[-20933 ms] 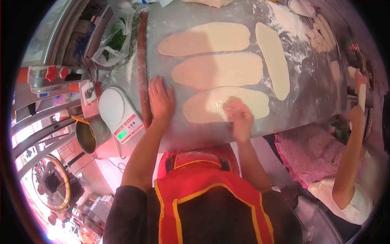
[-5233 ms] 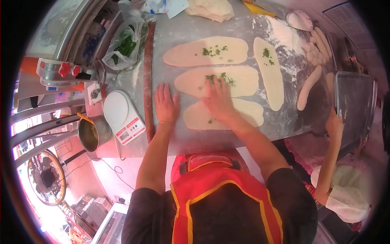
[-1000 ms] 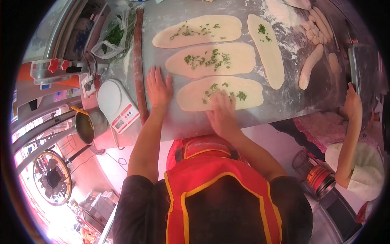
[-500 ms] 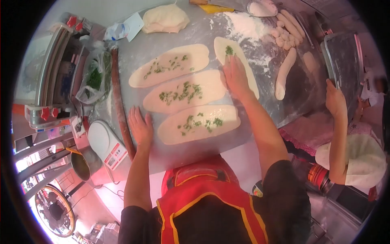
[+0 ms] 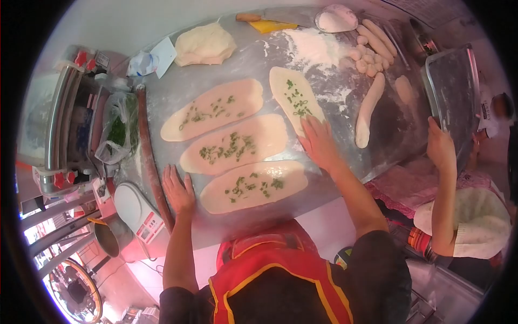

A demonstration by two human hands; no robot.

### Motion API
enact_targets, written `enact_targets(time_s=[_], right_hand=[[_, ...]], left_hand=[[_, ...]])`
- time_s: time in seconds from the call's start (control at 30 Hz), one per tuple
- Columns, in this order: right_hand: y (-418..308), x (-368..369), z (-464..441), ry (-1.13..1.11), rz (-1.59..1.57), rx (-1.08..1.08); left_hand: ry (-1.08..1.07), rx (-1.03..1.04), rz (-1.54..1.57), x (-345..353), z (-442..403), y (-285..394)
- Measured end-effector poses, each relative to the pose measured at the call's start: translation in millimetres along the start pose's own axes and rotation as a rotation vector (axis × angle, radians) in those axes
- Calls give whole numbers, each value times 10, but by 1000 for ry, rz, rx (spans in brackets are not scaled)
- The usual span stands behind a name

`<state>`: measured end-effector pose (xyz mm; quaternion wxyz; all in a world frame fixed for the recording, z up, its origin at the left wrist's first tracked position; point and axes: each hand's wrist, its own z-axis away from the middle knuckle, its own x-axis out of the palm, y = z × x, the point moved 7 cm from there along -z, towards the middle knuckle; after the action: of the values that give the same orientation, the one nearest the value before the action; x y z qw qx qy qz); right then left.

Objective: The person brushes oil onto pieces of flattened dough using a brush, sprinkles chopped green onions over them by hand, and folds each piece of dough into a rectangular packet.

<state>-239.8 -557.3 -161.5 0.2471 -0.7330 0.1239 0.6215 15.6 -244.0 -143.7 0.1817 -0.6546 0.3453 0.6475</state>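
My right hand (image 5: 319,143) rests on the lower part of the right-hand dough sheet (image 5: 280,81), fingers stretched out and hiding that end. Chopped green onions (image 5: 298,103) trail along this sheet above my fingertips. On the metal table lies my left hand (image 5: 178,190), flat with its fingers apart, between a long rolling pin (image 5: 151,162) and the other dough. Three more flattened oval sheets lie side by side, an upper one (image 5: 175,127), a middle one (image 5: 274,129) and a lower one (image 5: 213,201), each with green onions scattered on its middle.
A dough lump (image 5: 205,44) and loose flour (image 5: 315,48) lie at the back. Dough ropes (image 5: 369,110) and several small balls (image 5: 371,62) are at right. A kitchen scale (image 5: 132,205) and bagged greens (image 5: 118,127) stand left. Another person's hand (image 5: 441,144) holds a tray (image 5: 453,86).
My right hand has slid down the right-hand sheet, toward me. The green onions there have gone from a small clump to a longer trail. The whole view has shifted slightly.
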Motion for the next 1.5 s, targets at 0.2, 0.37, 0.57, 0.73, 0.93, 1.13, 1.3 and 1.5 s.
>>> enact_targets(time_s=[0.2, 0.37, 0.57, 0.73, 0.93, 1.13, 1.3, 1.5], right_hand=[[96, -99, -285, 99, -112, 43], [60, 11, -94, -77, -27, 77], [-269, -251, 408, -36, -67, 55], [-1059, -192, 502, -247, -244, -102], [-1703, -31, 737, -207, -365, -445], [-2007, -69, 807, -298, -460, -400], [-1796, -160, 900, -203, -457, -302], [-1435, -86, 982, -16, -611, -26]], left_hand=[[77, 70, -30, 224, 75, -157], [21, 9, 3, 72, 47, -65], [15, -13, 3, 224, 36, -192], [121, 8, 132, 282, 80, -281], [-91, 210, 639, 138, 219, 389], [-316, 670, 820, 141, 692, 1451], [-160, 391, 554, 64, 643, 703], [-254, -263, 399, 461, 765, -168]])
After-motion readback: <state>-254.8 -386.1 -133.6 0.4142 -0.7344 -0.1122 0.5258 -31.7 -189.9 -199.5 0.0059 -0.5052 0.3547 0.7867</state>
